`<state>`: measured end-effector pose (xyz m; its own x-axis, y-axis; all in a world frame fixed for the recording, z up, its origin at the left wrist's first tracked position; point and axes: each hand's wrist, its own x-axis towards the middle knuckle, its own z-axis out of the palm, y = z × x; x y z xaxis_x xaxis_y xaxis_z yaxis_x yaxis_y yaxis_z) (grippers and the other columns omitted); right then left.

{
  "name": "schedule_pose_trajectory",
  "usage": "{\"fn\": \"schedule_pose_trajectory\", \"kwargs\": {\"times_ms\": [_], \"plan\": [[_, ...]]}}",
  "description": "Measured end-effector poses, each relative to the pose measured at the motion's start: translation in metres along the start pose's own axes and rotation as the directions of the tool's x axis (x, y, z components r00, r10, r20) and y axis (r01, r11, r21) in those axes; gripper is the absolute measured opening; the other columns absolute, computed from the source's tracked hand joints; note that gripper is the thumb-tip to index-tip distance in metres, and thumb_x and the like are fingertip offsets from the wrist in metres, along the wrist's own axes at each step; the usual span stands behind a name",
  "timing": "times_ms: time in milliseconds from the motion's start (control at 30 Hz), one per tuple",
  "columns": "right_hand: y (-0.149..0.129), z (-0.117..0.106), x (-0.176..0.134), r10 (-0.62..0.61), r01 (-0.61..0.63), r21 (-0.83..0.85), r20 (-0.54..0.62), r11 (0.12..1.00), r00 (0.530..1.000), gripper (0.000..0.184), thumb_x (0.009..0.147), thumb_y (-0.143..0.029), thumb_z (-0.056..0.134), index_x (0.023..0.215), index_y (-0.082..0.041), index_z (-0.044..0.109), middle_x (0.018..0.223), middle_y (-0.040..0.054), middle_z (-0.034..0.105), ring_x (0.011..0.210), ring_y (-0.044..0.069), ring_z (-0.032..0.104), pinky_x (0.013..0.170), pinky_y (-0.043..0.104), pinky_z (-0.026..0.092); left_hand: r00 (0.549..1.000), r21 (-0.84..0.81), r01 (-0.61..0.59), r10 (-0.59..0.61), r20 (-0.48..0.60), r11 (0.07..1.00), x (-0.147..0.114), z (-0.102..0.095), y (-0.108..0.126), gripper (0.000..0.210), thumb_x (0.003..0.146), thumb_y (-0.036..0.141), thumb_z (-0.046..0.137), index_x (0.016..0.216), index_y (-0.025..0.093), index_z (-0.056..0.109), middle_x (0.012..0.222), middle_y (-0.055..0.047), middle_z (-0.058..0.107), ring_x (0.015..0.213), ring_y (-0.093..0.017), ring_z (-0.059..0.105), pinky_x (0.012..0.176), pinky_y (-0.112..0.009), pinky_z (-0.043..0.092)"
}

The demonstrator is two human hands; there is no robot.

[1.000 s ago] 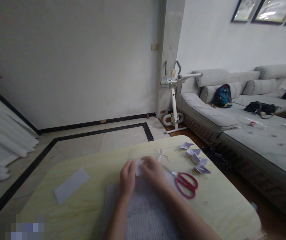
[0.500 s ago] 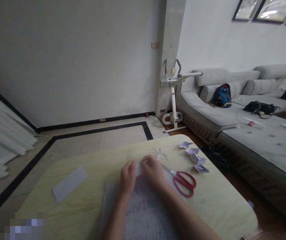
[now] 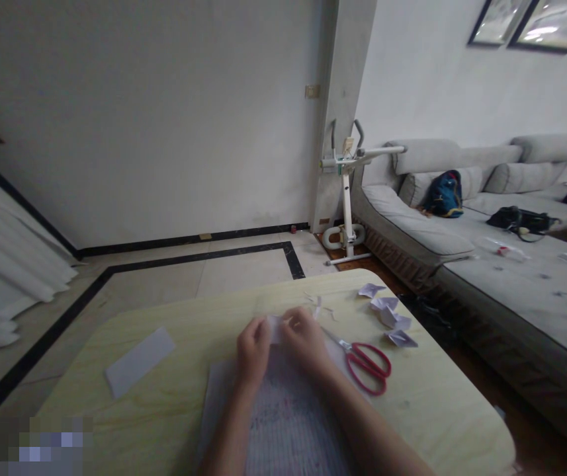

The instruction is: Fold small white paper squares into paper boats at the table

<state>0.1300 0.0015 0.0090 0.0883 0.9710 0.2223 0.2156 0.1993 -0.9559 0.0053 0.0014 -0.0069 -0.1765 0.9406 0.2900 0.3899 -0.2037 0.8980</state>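
Observation:
Between my two hands is a small piece of white paper [image 3: 275, 328], pinched from both sides. My left hand [image 3: 253, 350] grips its left end with curled fingers. On the other end, the fingers of my right hand [image 3: 304, 338] are closed and slightly blurred. Both hands are over the top of a lined sheet with writing [image 3: 288, 423]. Red-handled scissors [image 3: 368, 367] lie just right of my right hand, blades pointing toward it. Thin paper scraps [image 3: 318, 305] are scattered beyond my hands.
Several folded paper pieces [image 3: 391, 314] sit near the far right corner of the wooden table [image 3: 164, 423]. A white paper strip [image 3: 140, 361] lies at the left. Past the table stand a white exercise machine [image 3: 347, 198] and a grey sofa [image 3: 422, 231] with bags on it.
The view has shifted slightly, so the room sits a little further right. Both hands keep hold of the small paper in nearly the same place.

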Motion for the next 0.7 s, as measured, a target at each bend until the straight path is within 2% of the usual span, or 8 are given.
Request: {"fn": "schedule_pose_trajectory", "kwargs": {"times_ms": [200,300,400,467,600,700], "plan": [[0.002,0.001,0.002,0.056,-0.056,-0.026,-0.02,0.998,0.998,0.006,0.071,-0.019,0.053,0.075,-0.017,0.058,0.064,-0.002,0.054,0.055,0.012,0.048,0.051,0.022,0.04,1.0,0.043,-0.019,0.018,0.008,0.999,0.001,0.001,0.005,0.031,0.085,0.037,0.042,0.077,0.015,0.062,0.071,-0.004,0.065,0.069,-0.018,0.06,0.062,-0.023,0.044],[0.005,0.001,0.002,-0.087,0.084,-0.071,-0.043,0.994,0.995,0.004,0.073,-0.017,0.053,0.072,-0.018,0.057,0.072,0.0009,0.055,0.063,0.013,0.051,0.056,0.024,0.042,1.0,0.091,-0.028,0.028,-0.002,0.995,0.0,0.002,0.005,0.031,0.085,0.037,0.042,0.078,0.014,0.063,0.073,-0.005,0.066,0.069,-0.018,0.06,0.064,-0.023,0.044],[0.006,0.002,0.0,-0.311,0.3,-0.156,-0.056,0.941,0.949,0.005,0.072,-0.014,0.056,0.073,-0.019,0.058,0.087,0.0052,0.055,0.08,0.017,0.052,0.068,0.027,0.045,1.0,0.114,-0.021,0.021,0.002,0.993,-0.001,0.003,0.003,0.032,0.086,0.036,0.041,0.079,0.015,0.063,0.072,-0.004,0.065,0.068,-0.017,0.059,0.064,-0.023,0.043],[0.006,0.002,-0.002,-0.385,0.37,-0.2,-0.041,0.907,0.922,0.007,0.072,-0.013,0.057,0.075,-0.019,0.059,0.09,0.0063,0.055,0.084,0.018,0.052,0.073,0.03,0.044,1.0,0.116,-0.009,0.009,0.007,0.993,-0.001,0.003,0.002,0.031,0.086,0.036,0.041,0.077,0.015,0.062,0.07,-0.003,0.063,0.066,-0.016,0.058,0.062,-0.022,0.042],[0.006,0.001,-0.003,-0.389,0.381,-0.242,0.016,0.892,0.921,0.009,0.071,-0.011,0.058,0.074,-0.019,0.059,0.088,0.0061,0.054,0.084,0.018,0.051,0.075,0.031,0.045,1.0,0.059,0.019,-0.02,0.011,0.998,-0.002,0.003,0.007,0.031,0.085,0.036,0.042,0.069,0.015,0.059,0.062,-0.001,0.058,0.062,-0.015,0.054,0.058,-0.021,0.041],[0.007,0.001,-0.003,-0.354,0.351,-0.252,0.034,0.902,0.935,0.009,0.071,-0.012,0.058,0.075,-0.02,0.06,0.096,0.008,0.054,0.091,0.02,0.052,0.08,0.033,0.045,0.998,-0.033,0.062,-0.061,0.036,0.998,-0.001,0.003,0.012,0.031,0.084,0.037,0.045,0.071,0.015,0.062,0.066,-0.003,0.062,0.067,-0.017,0.057,0.062,-0.023,0.043]]}}
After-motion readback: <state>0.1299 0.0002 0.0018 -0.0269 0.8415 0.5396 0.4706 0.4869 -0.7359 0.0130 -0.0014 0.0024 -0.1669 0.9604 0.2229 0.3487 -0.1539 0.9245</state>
